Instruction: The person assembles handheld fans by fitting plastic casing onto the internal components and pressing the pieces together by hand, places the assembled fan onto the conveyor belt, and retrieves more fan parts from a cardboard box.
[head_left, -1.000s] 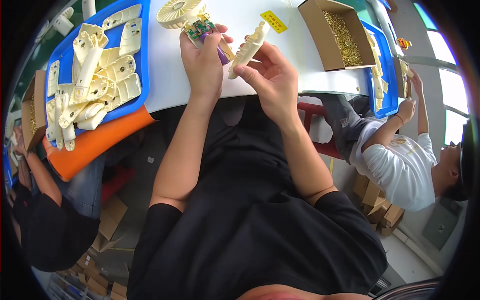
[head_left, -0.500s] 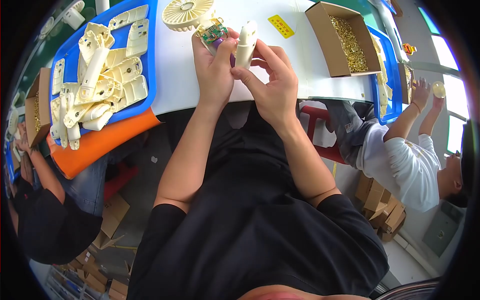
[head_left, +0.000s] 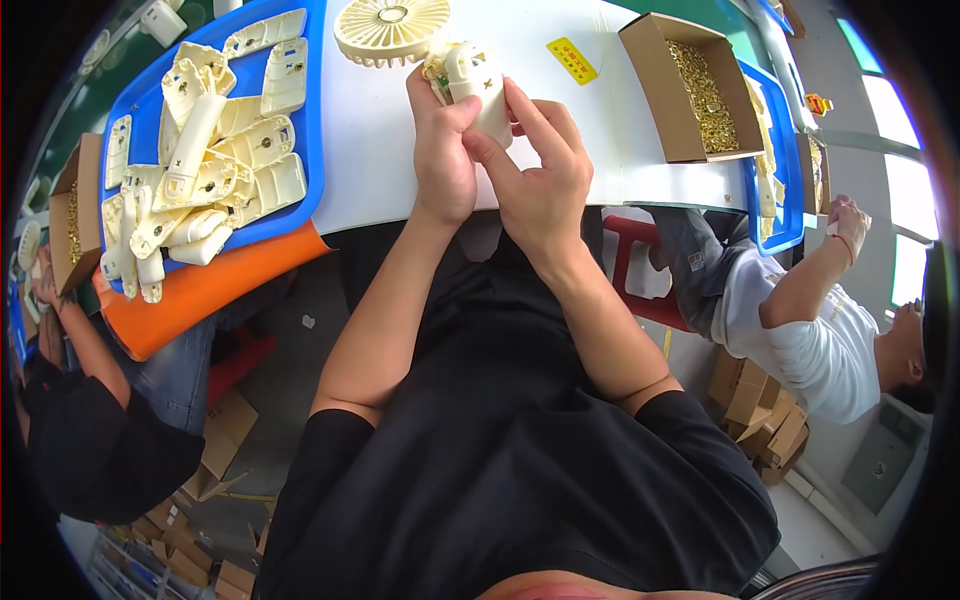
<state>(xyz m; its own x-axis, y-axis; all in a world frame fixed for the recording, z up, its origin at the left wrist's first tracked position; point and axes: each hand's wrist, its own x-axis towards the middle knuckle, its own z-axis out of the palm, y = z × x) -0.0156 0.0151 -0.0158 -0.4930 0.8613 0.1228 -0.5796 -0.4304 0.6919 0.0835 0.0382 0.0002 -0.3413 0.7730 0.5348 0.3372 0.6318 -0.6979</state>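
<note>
A cream handheld fan lies over the white table, its round slatted head (head_left: pixel 393 30) beyond my hands. My left hand (head_left: pixel 445 155) is closed round the fan's handle, where a bit of green circuit board (head_left: pixel 440 85) peeks out at the top left. Over that handle sits a cream handle cover (head_left: pixel 488 95), its outer face up. My right hand (head_left: pixel 540 170) grips the cover's right side and lower end between thumb and fingers. Whether the cover touches the handle all round is hidden by my fingers.
On the left a blue tray (head_left: pixel 316 120) bears several cream shells (head_left: pixel 190 150) above an orange sheet (head_left: pixel 215 290). A cardboard box (head_left: pixel 650 90) of small brass-coloured parts stands right, near a yellow label (head_left: pixel 572 61) and another blue tray (head_left: pixel 785 235). People sit at both sides.
My right hand has turned the cover and brought it left onto the handle. The circuit board and purple part, visible before, are now mostly covered. The co-worker at right has lowered their hands.
</note>
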